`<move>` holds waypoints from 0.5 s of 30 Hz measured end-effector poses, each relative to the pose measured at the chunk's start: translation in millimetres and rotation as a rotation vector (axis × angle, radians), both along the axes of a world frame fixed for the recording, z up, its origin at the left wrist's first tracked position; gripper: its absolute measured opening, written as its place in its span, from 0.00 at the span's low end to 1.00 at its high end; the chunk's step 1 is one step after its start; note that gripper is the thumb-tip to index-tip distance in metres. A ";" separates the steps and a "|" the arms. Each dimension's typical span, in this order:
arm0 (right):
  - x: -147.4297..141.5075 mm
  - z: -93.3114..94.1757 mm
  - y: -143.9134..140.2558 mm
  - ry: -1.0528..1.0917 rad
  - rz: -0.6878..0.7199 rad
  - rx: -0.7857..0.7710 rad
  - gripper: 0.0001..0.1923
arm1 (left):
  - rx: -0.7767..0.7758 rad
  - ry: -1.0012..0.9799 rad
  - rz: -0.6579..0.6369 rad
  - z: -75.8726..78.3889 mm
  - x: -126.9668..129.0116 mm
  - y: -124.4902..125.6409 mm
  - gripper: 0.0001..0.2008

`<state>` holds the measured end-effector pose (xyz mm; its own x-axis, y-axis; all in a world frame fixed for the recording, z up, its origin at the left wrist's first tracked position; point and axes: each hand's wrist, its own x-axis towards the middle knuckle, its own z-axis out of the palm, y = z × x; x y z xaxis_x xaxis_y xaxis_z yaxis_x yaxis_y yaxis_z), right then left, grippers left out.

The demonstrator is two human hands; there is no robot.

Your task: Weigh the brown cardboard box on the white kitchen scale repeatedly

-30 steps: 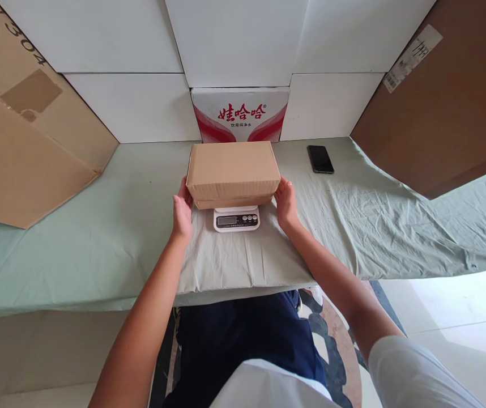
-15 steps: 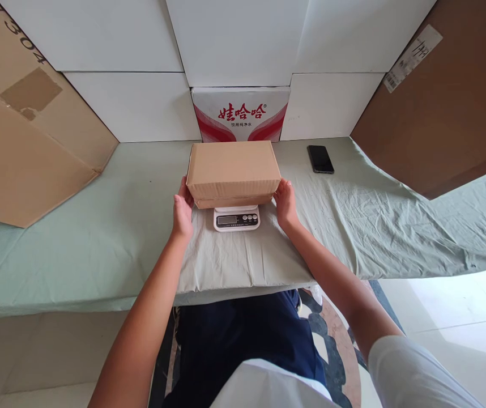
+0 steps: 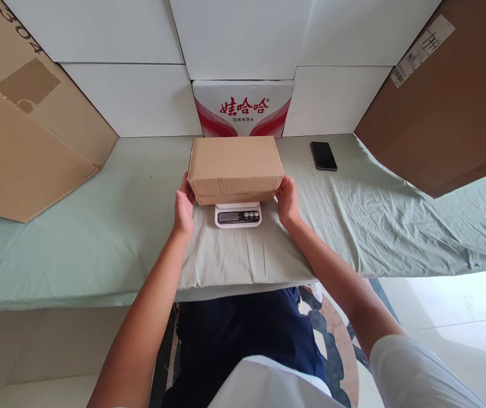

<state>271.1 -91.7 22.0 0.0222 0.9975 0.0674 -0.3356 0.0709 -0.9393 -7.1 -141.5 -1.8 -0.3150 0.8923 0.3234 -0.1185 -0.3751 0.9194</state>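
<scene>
At the far left, a large upright panel of light brown cardboard point(image 3: 43, 141) printed "304" is noted, standing on the desk covered with pale green cloth point(image 3: 94, 243). Between this panel and the left hand point(image 3: 184, 209), a broad stretch of cloth is seen.

The left hand is found partly open, thumb raised, its fingers set against the left end of the closed, oblong brown cardboard box point(image 3: 237, 158); the fingertips are hidden. The box is located directly ahead, between the two hands, its long axis running left to right. Beneath it, a white plastic digital scale point(image 3: 238, 223) is mostly covered, only its front control strip being exposed. Whether full weight is carried by the scale cannot be told. Behind the box, close to its far edge, a white carton with red swoops point(image 3: 243, 107) is observed. A strip of cloth is left between the scale and the desk's front edge.

The right hand point(image 3: 287, 201) is likewise partly open, curved against the right end; neither hand is judged nearer. Whether the box is gripped or merely steadied cannot be determined.

Farther right, a black rectangular phone point(image 3: 323, 156) is recorded, well apart from the box, then a darker brown cardboard panel point(image 3: 438, 107) bearing a white label point(image 3: 423, 50).
</scene>
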 end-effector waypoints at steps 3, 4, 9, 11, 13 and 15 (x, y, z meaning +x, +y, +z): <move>-0.2 0.1 -0.2 -0.007 0.007 0.006 0.30 | -0.003 0.002 -0.001 1.2 0.2 -0.6 0.47; -0.4 0.1 -0.3 -0.007 0.010 0.009 0.30 | -0.002 0.002 -0.001 1.9 0.6 -0.8 0.47; -0.4 0.0 0.2 -0.009 0.018 0.009 0.30 | 0.033 0.019 -0.015 5.8 5.1 -2.7 0.44; -0.3 -0.2 0.7 -0.011 0.017 0.002 0.29 | 0.043 0.023 -0.016 6.6 7.3 -3.5 0.43; -0.1 -0.6 1.2 -0.015 0.014 -0.002 0.29 | 0.044 0.024 -0.012 6.8 9.0 -4.1 0.42; 0.0 -1.1 1.6 -0.016 0.012 -0.003 0.30 | 0.047 0.025 -0.010 7.1 10.3 -4.5 0.43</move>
<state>271.1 -90.1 20.9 0.0092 0.9979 0.0642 -0.3210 0.0638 -0.9449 3.3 -146.0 5.2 -0.2970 0.8791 0.3729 -0.0996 -0.4169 0.9035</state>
